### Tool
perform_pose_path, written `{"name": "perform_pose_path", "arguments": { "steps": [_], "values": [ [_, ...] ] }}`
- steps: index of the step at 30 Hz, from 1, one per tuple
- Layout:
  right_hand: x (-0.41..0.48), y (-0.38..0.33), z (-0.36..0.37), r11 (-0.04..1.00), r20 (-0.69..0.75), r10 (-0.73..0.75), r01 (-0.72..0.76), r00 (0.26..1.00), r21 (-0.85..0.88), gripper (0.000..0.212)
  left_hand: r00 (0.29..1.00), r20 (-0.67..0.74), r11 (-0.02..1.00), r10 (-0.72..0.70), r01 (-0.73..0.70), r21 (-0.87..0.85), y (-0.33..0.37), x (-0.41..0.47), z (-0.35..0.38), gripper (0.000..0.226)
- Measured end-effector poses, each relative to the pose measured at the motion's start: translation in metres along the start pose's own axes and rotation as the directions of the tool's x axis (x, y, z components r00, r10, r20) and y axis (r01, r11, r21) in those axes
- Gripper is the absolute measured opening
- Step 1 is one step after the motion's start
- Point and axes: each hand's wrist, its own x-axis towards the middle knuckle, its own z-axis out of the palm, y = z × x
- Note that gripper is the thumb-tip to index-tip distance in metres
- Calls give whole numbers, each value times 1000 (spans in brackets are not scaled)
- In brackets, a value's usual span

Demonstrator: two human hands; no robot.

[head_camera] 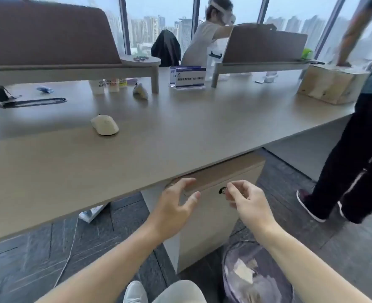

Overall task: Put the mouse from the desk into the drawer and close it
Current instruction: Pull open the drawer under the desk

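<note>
A cream-white mouse point(105, 125) lies on the wood-grain desk point(180, 132), left of centre and well beyond both hands. Under the desk's front edge stands a light wooden drawer cabinet point(204, 224); its top drawer front point(231, 176) looks shut and carries a dark lock point(222, 190). My left hand point(174, 206) hovers open in front of the drawer's left part, fingers spread, holding nothing. My right hand point(245, 199) is beside the lock with fingertips pinched together; whether it holds a small key is unclear.
A person in dark trousers point(353, 171) stands at the desk's right end beside a cardboard box point(331, 84). Another person point(204, 38) sits behind brown dividers point(47, 33). A sign holder point(188, 78), cups point(105, 85) and a cable slot point(33, 102) are on the desk. A lined bin point(255, 272) is lower right.
</note>
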Motion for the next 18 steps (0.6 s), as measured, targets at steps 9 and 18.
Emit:
{"name": "perform_pose_path", "arguments": {
  "steps": [9, 18],
  "values": [
    [61, 60, 32, 843, -12, 481, -458, 877, 283, 11, 948, -39, 949, -315, 314, -18, -41, 60, 51, 53],
    [90, 67, 48, 631, 93, 582, -521, 808, 575, 12, 877, -178, 888, -446, 409, -211, -39, 69, 71, 54]
  ]
}}
